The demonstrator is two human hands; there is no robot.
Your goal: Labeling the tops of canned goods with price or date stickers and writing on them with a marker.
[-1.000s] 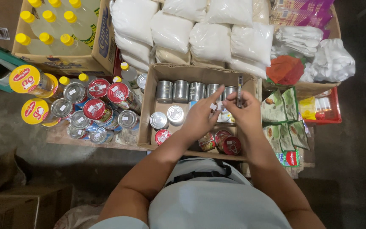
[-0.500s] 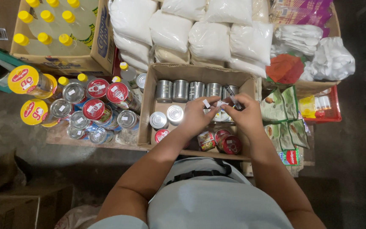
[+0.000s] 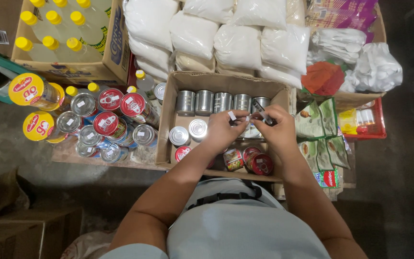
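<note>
Over the cardboard box [image 3: 168, 103], the left hand [image 3: 221, 130] pinched a small white sticker [image 3: 232, 115]; the right hand [image 3: 276, 127] gripped a dark marker [image 3: 263, 111], near the tins [image 3: 204, 101] along the far wall.

Both hands [image 3: 250, 127] w/ small sticker [image 3: 232, 115] over can box [image 3: 166, 124].

I see a low wooden board [image 3: 120, 160] on the concrete floor [image 3: 20, 158]. On the board: an open carton [image 3: 165, 129] of tins, loose tins [image 3: 106, 122] left of it. A carton of oil bottles [image 3: 63, 72] sits behind.
</note>
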